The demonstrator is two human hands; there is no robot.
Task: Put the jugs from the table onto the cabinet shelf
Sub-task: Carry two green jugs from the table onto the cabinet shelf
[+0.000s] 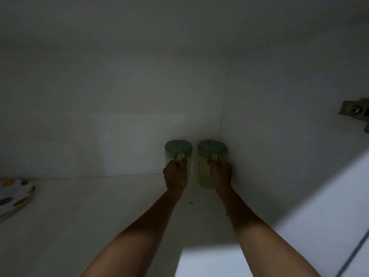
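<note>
Two pale green jugs with grey-green lids stand upright side by side deep in the dim white cabinet, near its back right corner. My left hand [176, 174] grips the handle of the left jug [178, 149]. My right hand [220, 172] grips the handle of the right jug [211, 150]. Both jugs appear to rest on the cabinet shelf [99, 206], a small gap between them. My hands hide the handles and the lower front of the jugs.
A plate with coloured dots [14, 194] lies at the shelf's left edge. The cabinet's right wall [279, 116] is close beside the right jug and carries a metal hinge [355, 111]. The open white door [329, 206] is at the right.
</note>
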